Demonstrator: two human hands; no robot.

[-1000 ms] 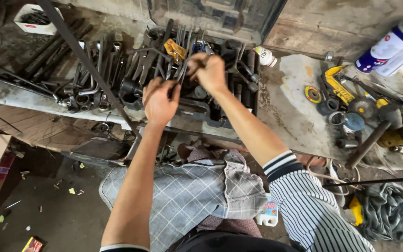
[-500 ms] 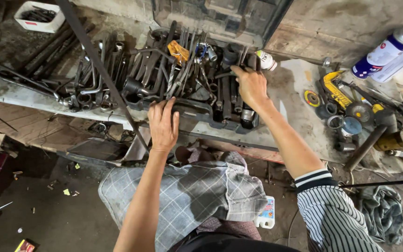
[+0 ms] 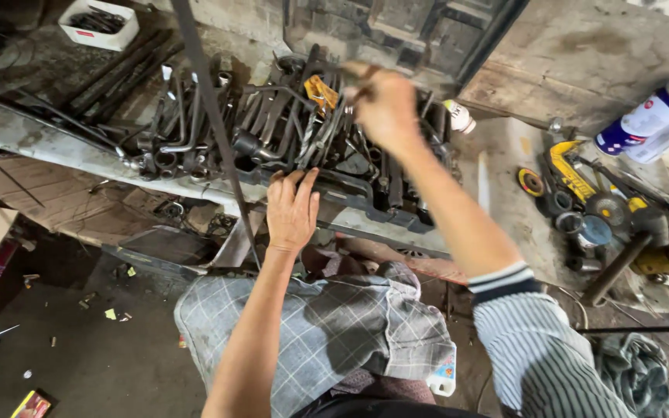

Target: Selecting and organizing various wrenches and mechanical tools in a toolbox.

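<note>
Far left: a white tray (image 3: 99, 23) of dark metal parts sits on the far part of the dirty surface (image 3: 32, 135), with long dark rods lying beside it.
Diagonal bar: one thin dark bar (image 3: 210, 116) crosses the view from the far edge down toward the person's knees.
Tool pile: a dense heap of wrenches and sockets (image 3: 272, 131) fills a dark tray in the middle; too many and too tangled to count. A yellow tag (image 3: 320, 91) lies among them.
Left hand: the left hand (image 3: 292, 210) rests palm down on the near rim of the tool tray, fingers spread, holding nothing.
Right hand: the right hand (image 3: 385, 104) hovers over the far right part of the pile, fingers drawn together and seeming to pinch a thin dark tool; motion blur hides what exactly it grips.
Progress: judging from the pile, the sorting through the tools looks under way, with one piece perhaps picked and nearly all the rest left lying in the tray.
Lap: grey checked trousers (image 3: 327, 333) show below, and a striped sleeve (image 3: 536, 348) covers the right arm.
Right side: two spray cans (image 3: 652, 116) lie at the far right; nearer are a yellow tool (image 3: 571, 170), round grinding discs and a hammer (image 3: 621, 259).
Hands counted: two, both the person's own.
</note>
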